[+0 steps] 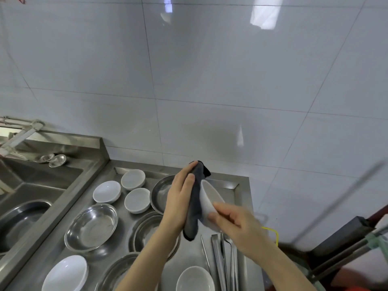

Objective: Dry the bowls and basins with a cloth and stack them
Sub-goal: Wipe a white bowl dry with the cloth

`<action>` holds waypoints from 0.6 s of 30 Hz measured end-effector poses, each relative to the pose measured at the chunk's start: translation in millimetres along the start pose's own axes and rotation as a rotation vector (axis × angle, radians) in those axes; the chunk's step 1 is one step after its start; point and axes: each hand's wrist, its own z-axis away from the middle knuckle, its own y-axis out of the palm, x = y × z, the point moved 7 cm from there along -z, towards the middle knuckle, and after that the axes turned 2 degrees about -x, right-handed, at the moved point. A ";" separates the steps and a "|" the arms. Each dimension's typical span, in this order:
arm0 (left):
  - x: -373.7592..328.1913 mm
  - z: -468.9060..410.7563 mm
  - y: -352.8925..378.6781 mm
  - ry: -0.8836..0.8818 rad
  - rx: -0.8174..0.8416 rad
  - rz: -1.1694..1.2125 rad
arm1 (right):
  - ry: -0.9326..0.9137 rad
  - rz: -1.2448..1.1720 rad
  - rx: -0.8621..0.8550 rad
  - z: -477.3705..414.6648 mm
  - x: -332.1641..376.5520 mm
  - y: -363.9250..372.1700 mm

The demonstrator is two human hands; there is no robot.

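My left hand (180,196) presses a dark grey cloth (194,211) against the mouth of a white bowl (207,198) held on its side above the steel counter. My right hand (235,221) grips the bowl's lower rim and base. Several white bowls stand on the counter, among them one (107,192) at the left, one (137,200) beside it and one (195,279) near the front. Steel basins lie around them: one (91,226) at the left, one (160,194) behind my left hand, and another (144,232) under my left forearm.
A steel sink (31,185) with a basin inside is at the left, with small steel dishes (56,160) on its ledge. Steel tongs (220,259) lie at the counter's right. The tiled wall stands behind. A trolley frame (346,244) is at the right.
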 end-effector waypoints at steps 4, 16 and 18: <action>-0.9 -12.0 5.1 0.015 0.183 -0.020 | 0.065 -0.267 -0.017 2.5 6.8 -10.2; -0.6 32.7 9.9 0.005 -0.271 0.077 | 0.209 -1.180 -0.346 -31.2 -28.0 -11.7; -13.3 42.6 16.8 0.140 -0.253 -0.084 | 0.261 -1.239 -0.318 -33.1 -30.9 -3.8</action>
